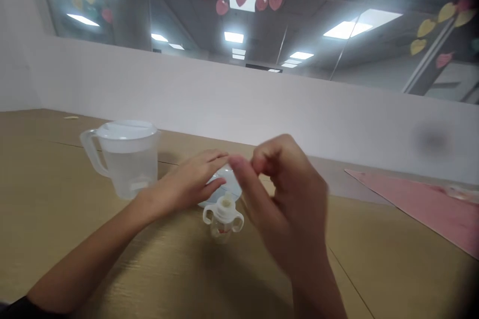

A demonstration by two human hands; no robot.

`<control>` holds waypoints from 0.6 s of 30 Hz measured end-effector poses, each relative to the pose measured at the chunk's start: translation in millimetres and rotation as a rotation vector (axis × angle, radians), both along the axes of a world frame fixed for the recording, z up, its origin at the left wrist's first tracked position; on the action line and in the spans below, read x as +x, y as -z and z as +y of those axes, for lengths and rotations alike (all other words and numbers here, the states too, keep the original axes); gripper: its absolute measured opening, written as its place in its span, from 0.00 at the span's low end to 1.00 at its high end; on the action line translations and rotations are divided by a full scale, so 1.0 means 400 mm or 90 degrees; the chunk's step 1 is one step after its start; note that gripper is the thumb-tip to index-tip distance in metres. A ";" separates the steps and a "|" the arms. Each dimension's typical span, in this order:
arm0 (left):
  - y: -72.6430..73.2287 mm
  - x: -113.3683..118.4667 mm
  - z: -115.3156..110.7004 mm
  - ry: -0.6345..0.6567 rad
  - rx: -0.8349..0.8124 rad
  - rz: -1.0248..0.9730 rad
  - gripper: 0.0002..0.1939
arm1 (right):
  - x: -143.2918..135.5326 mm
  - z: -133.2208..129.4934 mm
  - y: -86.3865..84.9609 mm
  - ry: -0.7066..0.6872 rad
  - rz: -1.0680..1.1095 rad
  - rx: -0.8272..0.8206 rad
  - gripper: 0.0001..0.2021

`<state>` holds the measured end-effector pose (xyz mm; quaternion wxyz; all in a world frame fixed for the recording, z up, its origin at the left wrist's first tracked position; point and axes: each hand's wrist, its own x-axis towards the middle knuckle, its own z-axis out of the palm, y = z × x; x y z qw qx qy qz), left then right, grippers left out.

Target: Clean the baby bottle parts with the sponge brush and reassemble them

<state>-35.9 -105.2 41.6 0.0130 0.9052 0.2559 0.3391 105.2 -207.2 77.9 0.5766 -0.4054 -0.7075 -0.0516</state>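
Note:
A small clear baby bottle (220, 232) with a white collar and two white side handles stands upright on the table. Just behind it sits a clear, shallow plastic dish (232, 184), partly hidden by the bottle and my left fingers. My left hand (196, 177) is open over the dish, fingers stretched to the right and the thumb apart. Nothing shows in it. To the right of the bottle and above the table, my right hand (288, 199) has its fingers curled in, with the thumb pointing left. Whatever those curled fingers hold, if anything, is hidden.
A translucent lidded pitcher (130, 159) stands left of my left hand, its handle to the left. Pink cloth (422, 204) lies on the right of the brown tabletop (52, 184). A white wall (209, 94) with a window above it closes off the back.

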 end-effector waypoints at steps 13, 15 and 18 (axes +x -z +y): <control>0.039 0.027 0.045 0.177 -0.232 0.043 0.18 | 0.139 0.221 0.039 -0.199 -0.352 -0.528 0.27; 0.047 0.031 0.051 0.185 -0.251 0.059 0.17 | 0.141 0.231 0.042 -0.191 -0.399 -0.546 0.23; 0.050 0.035 0.055 0.182 -0.261 0.073 0.14 | 0.139 0.240 0.045 -0.182 -0.408 -0.567 0.24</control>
